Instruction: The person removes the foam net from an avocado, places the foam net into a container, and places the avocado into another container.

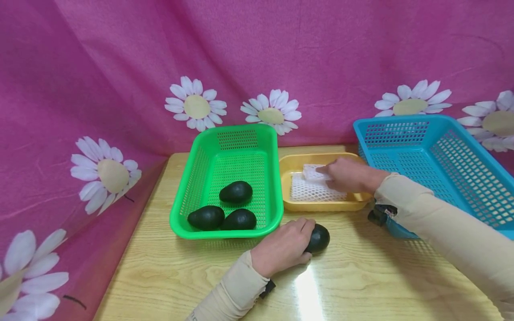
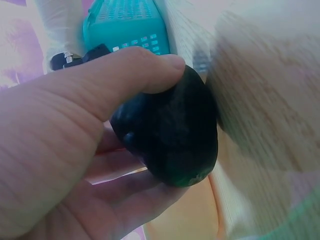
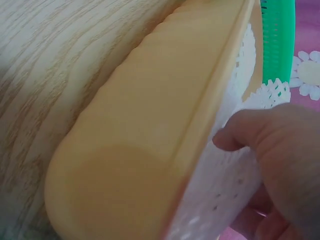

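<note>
My left hand (image 1: 283, 247) grips a dark avocado (image 1: 320, 238) low over the table, in front of the yellow tray. In the left wrist view the thumb lies along one side of this avocado (image 2: 172, 130) and the fingers curl round the other. Over the yellow tray (image 1: 321, 206), my right hand (image 1: 347, 175) pinches a white foam net sleeve (image 1: 312, 172) between thumb and fingers. More white foam netting (image 1: 307, 191) lies flat beneath it. The right wrist view has the thumb in front of the netting (image 3: 225, 185), with the other fingers partly hidden behind.
Left of the tray stands a green basket (image 1: 185, 187) with three avocados (image 1: 236, 192) near its front end. A blue basket (image 1: 361, 133) is on the right, partly behind the right forearm. A pink flowered cloth (image 1: 321, 58) hangs behind the wooden table (image 1: 148, 267).
</note>
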`<state>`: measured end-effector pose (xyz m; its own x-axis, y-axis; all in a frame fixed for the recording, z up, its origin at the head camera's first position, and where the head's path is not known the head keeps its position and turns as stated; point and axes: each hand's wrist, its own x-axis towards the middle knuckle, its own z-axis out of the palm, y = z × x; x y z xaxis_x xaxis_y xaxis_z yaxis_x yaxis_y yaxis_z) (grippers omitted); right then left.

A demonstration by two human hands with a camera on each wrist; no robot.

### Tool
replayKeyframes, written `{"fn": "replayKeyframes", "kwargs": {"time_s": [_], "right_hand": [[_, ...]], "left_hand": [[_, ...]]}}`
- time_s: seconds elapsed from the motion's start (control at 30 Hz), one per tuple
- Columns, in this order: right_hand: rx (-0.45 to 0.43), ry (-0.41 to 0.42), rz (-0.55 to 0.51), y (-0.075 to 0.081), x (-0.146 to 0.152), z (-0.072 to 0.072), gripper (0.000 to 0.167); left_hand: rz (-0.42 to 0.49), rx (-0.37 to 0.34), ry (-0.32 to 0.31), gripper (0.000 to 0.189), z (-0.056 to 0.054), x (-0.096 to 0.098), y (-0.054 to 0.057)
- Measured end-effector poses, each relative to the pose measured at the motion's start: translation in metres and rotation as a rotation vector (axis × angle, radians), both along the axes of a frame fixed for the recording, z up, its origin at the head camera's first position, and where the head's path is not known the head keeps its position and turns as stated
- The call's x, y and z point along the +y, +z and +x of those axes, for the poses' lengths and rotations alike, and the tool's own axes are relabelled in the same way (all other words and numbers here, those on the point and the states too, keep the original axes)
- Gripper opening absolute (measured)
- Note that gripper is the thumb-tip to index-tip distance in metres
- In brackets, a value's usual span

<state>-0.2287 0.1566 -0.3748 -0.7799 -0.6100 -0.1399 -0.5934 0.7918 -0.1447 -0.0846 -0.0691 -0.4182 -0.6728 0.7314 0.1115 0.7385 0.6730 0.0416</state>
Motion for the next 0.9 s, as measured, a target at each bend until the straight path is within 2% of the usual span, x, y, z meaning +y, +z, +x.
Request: {"fn": "replayKeyframes", "kwargs": {"time_s": [0.27,0.37,0.5,0.7,0.9], "right_hand": [[-0.099,0.038,-0.027,-0.002,0.003,0.006,0.062],[-0.134,0.011,-0.030,-0.004,0.003,0.007,0.069],[-0.139,-0.009,-0.012,-0.002,0.003,0.009,0.079],[-0.059,-0.006,-0.019,0.004,0.003,0.013,0.088],[0.058,0.043,-0.039,0.012,0.002,0.015,0.082]], "left_hand": [[-0.007,0.013,-0.005,0.057,0.000,0.001,0.000],[-0.008,0.018,-0.007,0.057,0.000,0.001,-0.001],[-0.010,0.013,-0.006,0.058,0.000,0.000,0.000],[-0.015,0.003,-0.003,0.059,0.001,0.000,0.001],[-0.015,0.006,0.000,0.061,0.002,0.000,0.000]]}}
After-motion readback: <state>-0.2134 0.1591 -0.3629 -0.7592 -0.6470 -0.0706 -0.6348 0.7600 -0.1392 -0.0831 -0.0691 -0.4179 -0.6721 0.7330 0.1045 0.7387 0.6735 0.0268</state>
